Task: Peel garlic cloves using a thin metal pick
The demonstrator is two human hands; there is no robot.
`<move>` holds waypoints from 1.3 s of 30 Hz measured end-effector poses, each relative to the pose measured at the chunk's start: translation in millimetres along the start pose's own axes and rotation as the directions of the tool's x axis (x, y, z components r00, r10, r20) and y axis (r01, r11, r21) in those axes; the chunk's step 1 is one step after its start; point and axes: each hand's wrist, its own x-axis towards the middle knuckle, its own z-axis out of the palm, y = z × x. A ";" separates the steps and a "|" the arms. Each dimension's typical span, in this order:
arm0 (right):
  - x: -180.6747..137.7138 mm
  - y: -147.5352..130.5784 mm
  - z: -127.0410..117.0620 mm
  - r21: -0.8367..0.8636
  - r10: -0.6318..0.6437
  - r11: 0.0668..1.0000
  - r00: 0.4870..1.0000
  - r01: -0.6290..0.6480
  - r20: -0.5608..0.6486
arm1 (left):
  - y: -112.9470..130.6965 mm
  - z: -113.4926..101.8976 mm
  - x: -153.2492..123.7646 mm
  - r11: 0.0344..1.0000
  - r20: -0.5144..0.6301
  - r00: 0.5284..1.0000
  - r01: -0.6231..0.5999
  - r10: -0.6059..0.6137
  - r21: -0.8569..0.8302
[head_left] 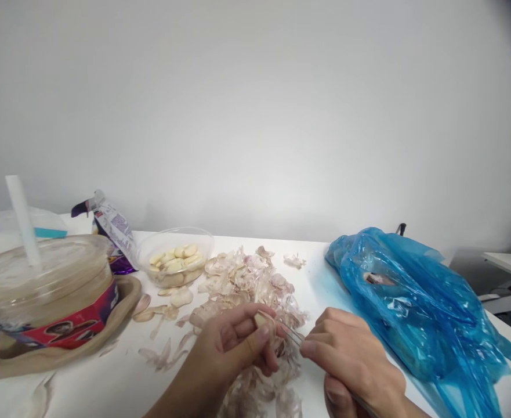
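My left hand (242, 342) pinches a garlic clove (261, 319) between thumb and fingers, with some skin still around it. My right hand (355, 360) is closed around a small knife (293, 335), whose thin metal blade points left and reaches the clove. Both hands are over a heap of papery garlic skins (246, 284) on the white table. Beyond the left hand stands a clear plastic bowl (177, 255) with several peeled cloves (181, 258) in it. A few unpeeled cloves (144, 310) lie in front of the bowl.
At left, a large drink cup (64, 296) with a white straw (22, 220) sits in a cardboard carrier (129, 290). Behind it stands a purple and white snack packet (116, 238). A crumpled blue plastic bag (412, 302) fills the right side. A white wall (255, 116) rises behind the table.
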 end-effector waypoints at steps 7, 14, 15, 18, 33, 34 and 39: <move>-7.0 8.2 1.3 0.016 -0.033 0.999 0.989 0.036 -0.141 | 3.3 -4.4 -1.6 0.996 0.045 0.997 0.064 -0.062 -0.064; -6.6 11.3 2.3 0.022 -0.075 0.997 0.980 0.080 -0.182 | -0.1 -4.4 -1.5 0.989 0.005 0.996 0.092 -0.092 -0.118; -4.0 9.3 1.5 0.039 -0.070 0.996 0.992 0.075 -0.103 | -0.7 -4.7 -0.6 0.991 -0.019 0.996 0.087 -0.089 -0.105; 4.8 3.9 -0.2 0.021 -0.079 0.997 0.995 0.081 -0.067 | -1.7 -6.6 2.4 1.000 -0.122 0.993 0.004 -0.005 -0.012; 9.9 4.7 -4.6 -0.118 -0.227 0.966 0.973 0.230 0.040 | 3.1 -3.5 -4.2 0.976 -0.030 0.992 -0.113 0.120 0.189; 8.9 5.6 -4.3 -0.116 -0.225 0.967 0.974 0.227 0.026 | 4.2 -2.7 -5.2 0.978 -0.004 0.995 -0.100 0.102 0.184; 2.9 9.7 -0.9 -0.082 -0.201 0.977 0.979 0.197 -0.035 | 0.7 -4.0 -4.4 0.980 0.022 0.990 -0.143 0.142 0.140</move>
